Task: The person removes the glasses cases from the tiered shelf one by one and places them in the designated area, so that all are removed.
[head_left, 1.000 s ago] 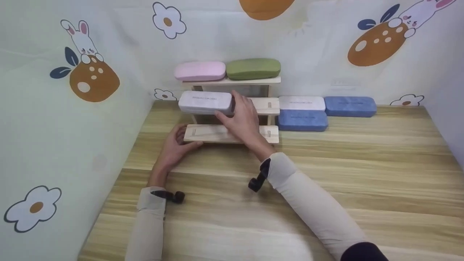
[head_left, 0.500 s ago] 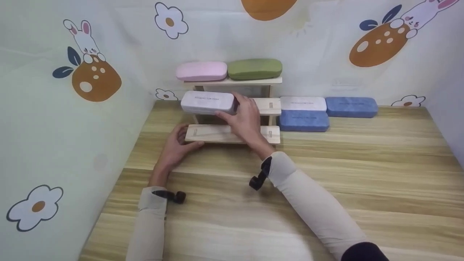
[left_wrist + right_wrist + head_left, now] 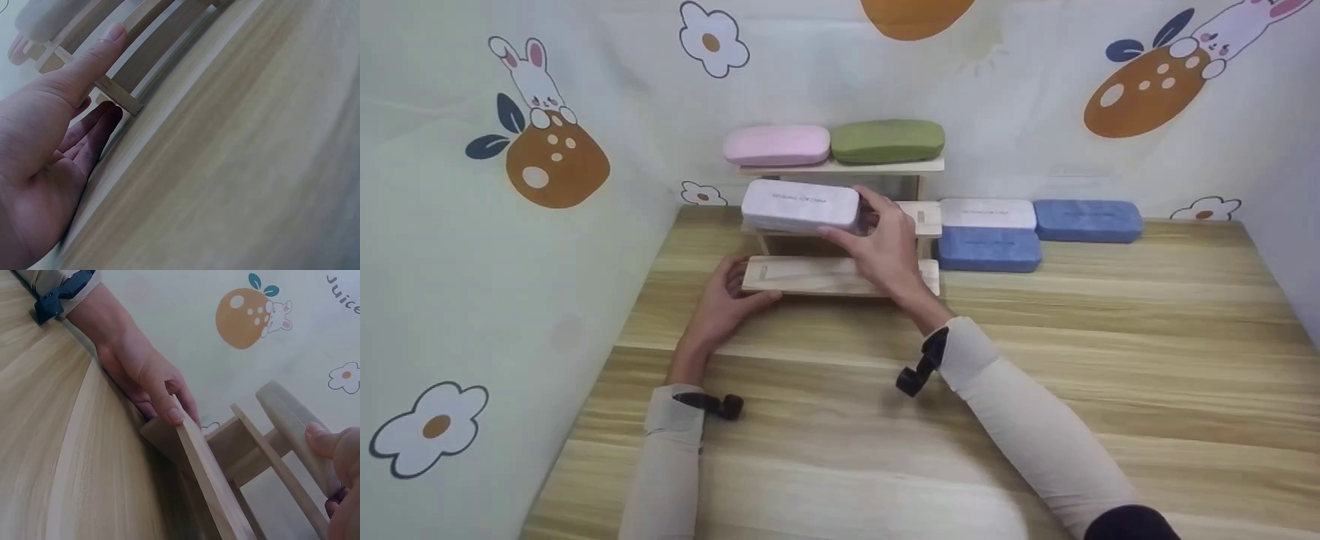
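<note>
A greyish-white glasses case [image 3: 800,204] with small printed lettering hangs just above the left part of the middle shelf of a wooden display rack [image 3: 810,274]. My right hand [image 3: 889,251] holds the case by its right end, thumb in front. In the right wrist view a gap shows between the case [image 3: 289,430] and the shelf board under it. My left hand [image 3: 718,309] grips the left end of the bottom shelf. Its thumb [image 3: 90,64] lies along the front edge, and the fingers reach round the side.
A pink case [image 3: 777,145] and a green case [image 3: 887,142] sit side by side on the top shelf. Right of the rack, on the wood-grain table [image 3: 1072,360], lie another white case [image 3: 987,214] and two blue cases [image 3: 988,249]. Printed walls stand behind and left.
My right hand has shifted right and slightly up, carrying the white case with it. The left hand keeps its place on the bottom shelf.
</note>
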`<state>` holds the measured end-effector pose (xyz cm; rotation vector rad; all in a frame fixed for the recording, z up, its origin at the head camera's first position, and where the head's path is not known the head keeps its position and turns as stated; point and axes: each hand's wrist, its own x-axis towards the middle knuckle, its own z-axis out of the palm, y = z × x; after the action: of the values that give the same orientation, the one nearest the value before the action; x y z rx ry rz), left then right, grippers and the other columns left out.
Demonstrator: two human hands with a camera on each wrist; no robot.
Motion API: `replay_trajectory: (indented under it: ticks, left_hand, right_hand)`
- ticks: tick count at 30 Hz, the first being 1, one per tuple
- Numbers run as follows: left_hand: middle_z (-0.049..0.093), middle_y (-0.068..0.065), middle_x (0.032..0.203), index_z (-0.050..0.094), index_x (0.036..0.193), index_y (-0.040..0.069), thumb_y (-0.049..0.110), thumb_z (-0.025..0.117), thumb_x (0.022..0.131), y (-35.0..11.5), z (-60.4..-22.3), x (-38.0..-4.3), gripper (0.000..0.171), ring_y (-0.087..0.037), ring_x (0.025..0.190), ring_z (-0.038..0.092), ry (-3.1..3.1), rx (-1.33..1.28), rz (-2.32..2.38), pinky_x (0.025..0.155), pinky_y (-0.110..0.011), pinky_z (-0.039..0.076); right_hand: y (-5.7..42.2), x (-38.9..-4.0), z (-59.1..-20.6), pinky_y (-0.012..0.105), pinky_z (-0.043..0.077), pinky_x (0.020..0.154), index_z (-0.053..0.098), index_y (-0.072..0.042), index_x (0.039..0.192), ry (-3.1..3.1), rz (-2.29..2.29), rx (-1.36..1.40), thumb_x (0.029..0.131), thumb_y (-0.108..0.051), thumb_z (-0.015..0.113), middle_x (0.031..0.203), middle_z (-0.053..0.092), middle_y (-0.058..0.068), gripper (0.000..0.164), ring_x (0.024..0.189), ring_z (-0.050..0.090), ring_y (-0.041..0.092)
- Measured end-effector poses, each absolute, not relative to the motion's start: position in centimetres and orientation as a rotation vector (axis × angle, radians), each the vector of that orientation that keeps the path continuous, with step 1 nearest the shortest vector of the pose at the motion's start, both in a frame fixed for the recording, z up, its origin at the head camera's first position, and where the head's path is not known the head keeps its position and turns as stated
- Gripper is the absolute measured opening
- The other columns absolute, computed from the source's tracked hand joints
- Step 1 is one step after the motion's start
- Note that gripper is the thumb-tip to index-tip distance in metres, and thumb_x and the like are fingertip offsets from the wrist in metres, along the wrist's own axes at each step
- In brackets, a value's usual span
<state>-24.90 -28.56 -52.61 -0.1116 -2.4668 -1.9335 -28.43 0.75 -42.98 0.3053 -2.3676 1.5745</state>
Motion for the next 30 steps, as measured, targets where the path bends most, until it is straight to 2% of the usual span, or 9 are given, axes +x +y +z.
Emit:
replay_trajectory:
  ticks: [7,14,18,24,30]
  left_hand:
    - [0.059,-0.011,0.155,0.037,0.163,0.006,0.034,0.099,0.081,-28.5,-52.5,-24.9,0.107,-0.024,0.143,0.059,-2.481,-0.096,-1.926,0.127,-0.042,0.044]
    - [0.062,-0.01,0.152,0.044,0.157,0.007,0.032,0.099,0.081,-28.5,-52.7,-25.0,0.097,-0.024,0.141,0.06,-2.47,-0.104,-1.927,0.127,-0.041,0.045]
    - [0.062,-0.01,0.151,0.043,0.158,0.007,0.035,0.099,0.079,-28.5,-52.9,-25.0,0.101,-0.023,0.14,0.06,-2.484,-0.093,-1.906,0.126,-0.041,0.046]
    - [0.059,-0.013,0.155,0.039,0.161,0.003,0.031,0.098,0.082,-28.5,-52.7,-24.9,0.102,-0.025,0.145,0.057,-2.48,-0.099,-1.917,0.128,-0.042,0.043]
    - [0.058,-0.015,0.156,0.037,0.163,0.003,0.026,0.097,0.084,-28.5,-52.5,-24.9,0.101,-0.027,0.145,0.057,-2.484,-0.119,-1.916,0.128,-0.043,0.044]
  right_hand:
    - [2.5,-27.5,-43.5,0.031,0.061,0.105,0.066,-0.008,0.148,-2.291,1.69,0.345,0.075,-0.036,0.102,0.139,0.073,0.011,0.087,0.121,0.074,0.023]
    - [4.8,-27.1,-44.1,0.033,0.057,0.11,0.068,-0.01,0.146,-2.226,1.715,0.375,0.074,-0.036,0.103,0.141,0.072,0.007,0.084,0.125,0.07,0.02]
    - [6.3,-27.1,-44.3,0.034,0.058,0.11,0.066,-0.01,0.147,-2.211,1.783,0.381,0.074,-0.03,0.103,0.142,0.07,0.007,0.084,0.124,0.071,0.023]
    - [8.5,-27.1,-44.6,0.039,0.058,0.111,0.064,-0.008,0.149,-2.198,1.826,0.36,0.075,-0.026,0.102,0.143,0.068,0.008,0.085,0.125,0.07,0.024]
    - [10.4,-27.0,-45.0,0.031,0.056,0.114,0.064,-0.008,0.148,-2.18,1.835,0.346,0.076,-0.022,0.102,0.146,0.067,0.009,0.083,0.13,0.067,0.023]
